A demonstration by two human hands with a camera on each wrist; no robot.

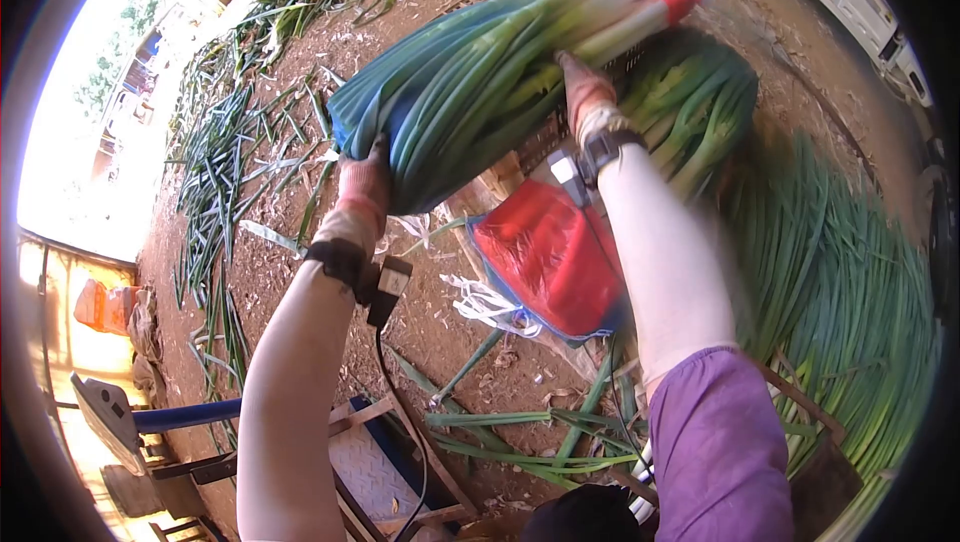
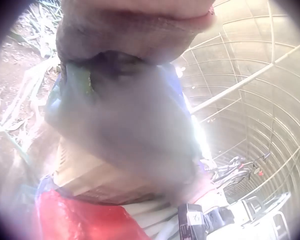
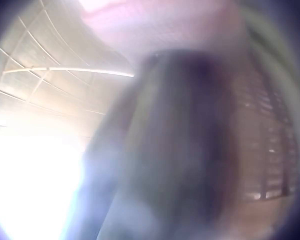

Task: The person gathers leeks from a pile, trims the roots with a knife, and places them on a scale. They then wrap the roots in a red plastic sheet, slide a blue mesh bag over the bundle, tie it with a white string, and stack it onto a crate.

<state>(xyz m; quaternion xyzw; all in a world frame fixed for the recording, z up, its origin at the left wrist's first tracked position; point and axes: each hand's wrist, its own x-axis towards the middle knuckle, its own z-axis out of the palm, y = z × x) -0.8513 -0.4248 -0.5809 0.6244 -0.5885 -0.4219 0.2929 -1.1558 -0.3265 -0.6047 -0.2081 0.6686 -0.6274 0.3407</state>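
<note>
A long bundle of green onions (image 1: 470, 82) in a clear bag with blue and red parts is held up off the ground in the head view. My left hand (image 1: 364, 187), gloved, grips its leafy lower-left end, thumb on the near side. My gloved right hand (image 1: 588, 97) grips it from below near the pale stalks, close to the red end. Both wrist views are blurred; the bundle (image 2: 125, 115) fills the middle of the left one, below the hand (image 2: 125, 30). In the right wrist view the bundle (image 3: 175, 145) hangs under the hand (image 3: 175, 25).
Another bundle (image 1: 690, 102) lies on a crate right of the held one. Below is a red bag (image 1: 550, 257) with white ties (image 1: 490, 304) beside it. Loose green onions (image 1: 840, 312) are heaped at right; scattered leaves (image 1: 215, 172) cover the ground at left. A metal-plated stand (image 1: 375, 472) is near the body.
</note>
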